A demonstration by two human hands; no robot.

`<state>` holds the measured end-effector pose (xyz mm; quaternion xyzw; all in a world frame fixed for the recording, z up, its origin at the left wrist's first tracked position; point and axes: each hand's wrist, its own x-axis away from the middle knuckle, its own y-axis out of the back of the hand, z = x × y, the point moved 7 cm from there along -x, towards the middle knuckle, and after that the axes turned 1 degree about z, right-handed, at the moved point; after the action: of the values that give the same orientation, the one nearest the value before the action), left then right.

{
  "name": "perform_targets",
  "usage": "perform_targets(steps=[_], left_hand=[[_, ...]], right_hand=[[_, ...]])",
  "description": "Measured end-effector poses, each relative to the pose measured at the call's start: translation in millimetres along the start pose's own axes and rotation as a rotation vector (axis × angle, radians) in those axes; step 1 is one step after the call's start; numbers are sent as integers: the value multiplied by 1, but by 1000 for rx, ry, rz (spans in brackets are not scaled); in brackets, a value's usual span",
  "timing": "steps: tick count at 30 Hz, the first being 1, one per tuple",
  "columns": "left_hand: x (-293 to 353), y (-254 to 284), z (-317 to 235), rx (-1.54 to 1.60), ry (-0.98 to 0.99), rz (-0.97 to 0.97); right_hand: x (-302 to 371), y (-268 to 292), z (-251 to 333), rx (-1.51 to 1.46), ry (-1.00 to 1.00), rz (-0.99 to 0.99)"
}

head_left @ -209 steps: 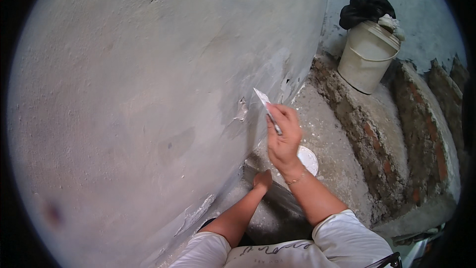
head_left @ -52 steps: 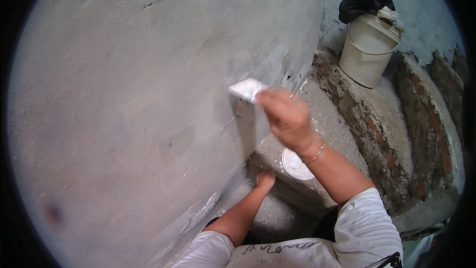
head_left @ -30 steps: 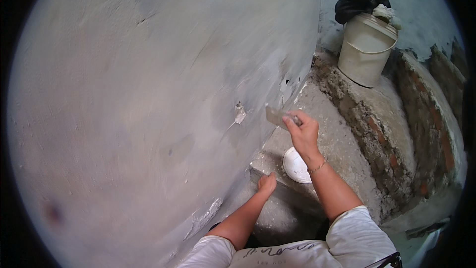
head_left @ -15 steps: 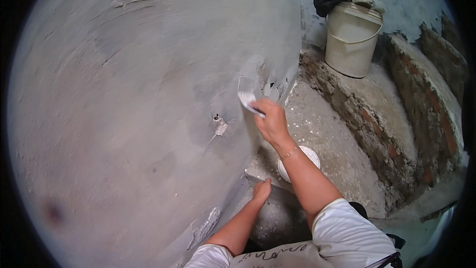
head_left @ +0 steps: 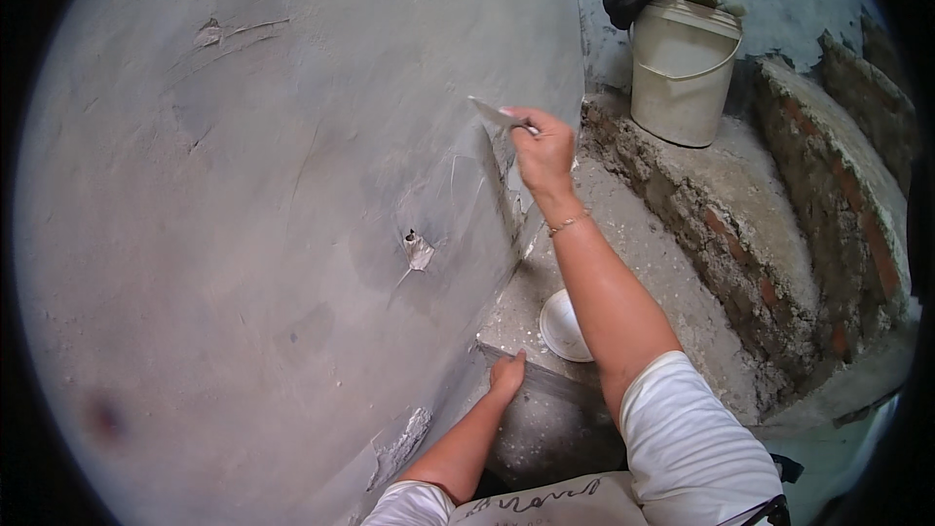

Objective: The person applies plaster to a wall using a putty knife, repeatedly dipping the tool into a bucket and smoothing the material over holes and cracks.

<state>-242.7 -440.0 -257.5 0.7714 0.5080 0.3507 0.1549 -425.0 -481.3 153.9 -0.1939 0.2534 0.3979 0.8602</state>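
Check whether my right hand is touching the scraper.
Touching: the head view shows your right hand gripping the scraper, its blade sticking out.

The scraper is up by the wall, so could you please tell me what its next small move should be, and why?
I would probably lower the scraper toward the chipped patch in the wall: the right hand grips it higher up, and that patch looks rough, with a dark hole at its top. Whether the blade touches the wall, I cannot tell.
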Motion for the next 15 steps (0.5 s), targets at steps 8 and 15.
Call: perform_targets(steps=[8, 15], left_hand=[[2, 7, 16, -33, 103, -139], [6, 14, 2, -76, 142, -98]], right_hand=[[165, -35, -5, 259, 490, 245], [117, 11, -5, -21, -138, 195]])
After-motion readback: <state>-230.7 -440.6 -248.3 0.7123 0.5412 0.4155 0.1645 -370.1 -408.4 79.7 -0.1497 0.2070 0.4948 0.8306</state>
